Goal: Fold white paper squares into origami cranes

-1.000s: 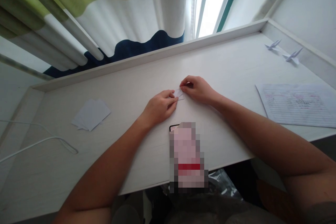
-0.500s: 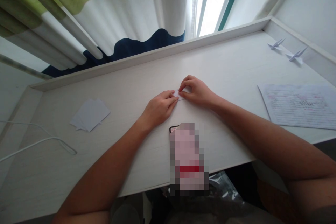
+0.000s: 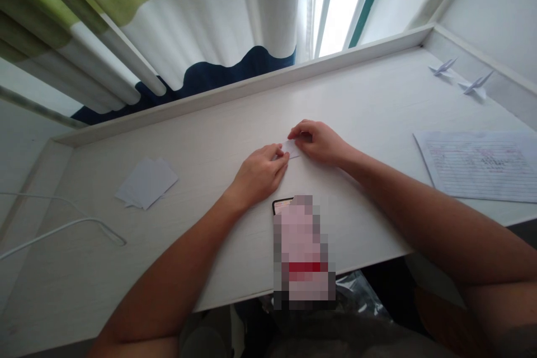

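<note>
A small folded piece of white paper [image 3: 291, 148] lies on the white desk [image 3: 369, 100] between my two hands. My left hand [image 3: 260, 170] rests on the desk with its fingertips pressed down on the paper's left end. My right hand [image 3: 319, 141] pinches the paper's right end with curled fingers. Most of the paper is hidden under my fingers.
A small stack of white paper squares [image 3: 146, 183] lies at the left. A white cable [image 3: 62, 226] runs along the left edge. A phone [image 3: 302, 246] lies near the front edge. A lined sheet [image 3: 478, 165] sits at the right, with two paper cranes [image 3: 461, 75] beyond it.
Both hands stay on the folded paper. My fingers have shifted slightly along it, and a little more of the paper shows between them than half a second ago.
</note>
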The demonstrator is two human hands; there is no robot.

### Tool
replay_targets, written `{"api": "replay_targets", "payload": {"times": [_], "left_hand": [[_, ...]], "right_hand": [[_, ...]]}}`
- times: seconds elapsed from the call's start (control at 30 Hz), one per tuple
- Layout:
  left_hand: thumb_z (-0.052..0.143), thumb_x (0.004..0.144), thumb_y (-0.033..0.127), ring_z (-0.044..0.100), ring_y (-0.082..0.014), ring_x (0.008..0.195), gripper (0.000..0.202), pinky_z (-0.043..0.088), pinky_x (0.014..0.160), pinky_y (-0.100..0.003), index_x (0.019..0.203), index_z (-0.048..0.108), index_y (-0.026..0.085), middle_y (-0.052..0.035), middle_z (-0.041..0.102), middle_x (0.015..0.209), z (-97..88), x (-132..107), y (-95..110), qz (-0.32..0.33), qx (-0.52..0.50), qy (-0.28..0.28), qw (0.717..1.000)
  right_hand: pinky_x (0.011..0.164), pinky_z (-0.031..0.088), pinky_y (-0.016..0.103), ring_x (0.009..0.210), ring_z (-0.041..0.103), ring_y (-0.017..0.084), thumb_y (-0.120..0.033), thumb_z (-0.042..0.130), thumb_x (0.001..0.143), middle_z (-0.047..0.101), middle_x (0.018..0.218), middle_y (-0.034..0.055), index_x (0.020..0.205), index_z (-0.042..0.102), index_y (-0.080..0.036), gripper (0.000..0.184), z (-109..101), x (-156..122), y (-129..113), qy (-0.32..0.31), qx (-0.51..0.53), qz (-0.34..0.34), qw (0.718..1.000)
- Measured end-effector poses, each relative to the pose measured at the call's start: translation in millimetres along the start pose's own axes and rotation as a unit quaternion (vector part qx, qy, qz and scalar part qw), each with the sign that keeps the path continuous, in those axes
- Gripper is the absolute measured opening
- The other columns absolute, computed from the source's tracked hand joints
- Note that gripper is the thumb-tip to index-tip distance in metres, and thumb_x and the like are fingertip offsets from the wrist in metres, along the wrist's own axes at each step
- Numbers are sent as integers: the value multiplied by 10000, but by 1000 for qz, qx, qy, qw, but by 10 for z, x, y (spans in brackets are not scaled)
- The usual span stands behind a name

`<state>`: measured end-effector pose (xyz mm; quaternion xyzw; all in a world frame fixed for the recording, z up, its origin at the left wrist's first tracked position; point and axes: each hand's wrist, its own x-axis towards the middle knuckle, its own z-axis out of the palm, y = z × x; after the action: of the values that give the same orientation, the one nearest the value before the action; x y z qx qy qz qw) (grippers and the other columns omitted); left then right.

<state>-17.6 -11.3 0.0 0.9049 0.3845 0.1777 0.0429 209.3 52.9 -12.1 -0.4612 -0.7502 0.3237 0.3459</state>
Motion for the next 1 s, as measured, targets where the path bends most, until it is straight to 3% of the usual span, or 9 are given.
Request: {"api": "replay_targets", "payload": {"times": [0.1,0.2,0.37,0.53,0.7,0.87,1.0], "left_hand": [[520,1095,254,689,-332,1315,319,599,1086,-504,1277,757,142,-177,731,1274,-4,21,25,-2,12,-8,1000],[531,1093,257,699,-314,1287,312,575,1106,-509,1270,772,168,-157,745,1286,-16,33,10,-2,6,-4,1000],[591,1085,250,662,-294,1400,249,441,1245,-565,1179,822,261,-77,784,1306,-20,20,-124,-1,-21,11,1000],[739,1020,284,658,-294,1397,131,480,1191,-555,1067,856,317,-48,784,1335,22,54,-219,-83,-91,26,992],[836,918,242,685,-271,1319,37,489,1193,-510,909,823,275,-33,806,1245,49,130,-174,-181,-169,62,967],[907,819,301,599,-313,1389,238,408,1254,-552,1042,822,299,-33,766,1340,-8,177,-108,-279,-150,60,947],[879,841,333,567,-317,1422,180,393,1264,-547,1018,849,328,-16,741,1387,-37,193,-108,-293,-153,35,943]], "right_hand": [[900,598,397,901,738,233,-106,613,892,822,991,55,962,821,-214,245,-13,-22,-2,25,35,20,999],[966,599,424,1000,747,253,-138,663,880,808,1112,83,1019,837,-221,238,-7,-42,-6,7,29,-28,999],[1161,522,527,1226,704,306,-157,711,881,780,1242,99,1114,844,-256,286,-11,-53,21,-44,-25,-95,994],[1186,491,590,1285,663,345,-174,748,865,758,1304,112,1207,828,-269,364,-65,-62,28,-81,-35,-90,992],[1212,464,593,1321,636,360,-210,753,845,729,1336,132,1177,830,-241,342,-87,-50,0,-103,-42,-72,991],[1171,489,575,1268,651,343,-176,759,783,764,1240,98,1125,812,-259,356,-83,-39,-11,-92,-28,-60,994],[1095,514,548,1182,669,338,-263,743,844,806,1083,69,993,812,-259,164,-27,-26,-31,-64,-18,-47,997]]}}
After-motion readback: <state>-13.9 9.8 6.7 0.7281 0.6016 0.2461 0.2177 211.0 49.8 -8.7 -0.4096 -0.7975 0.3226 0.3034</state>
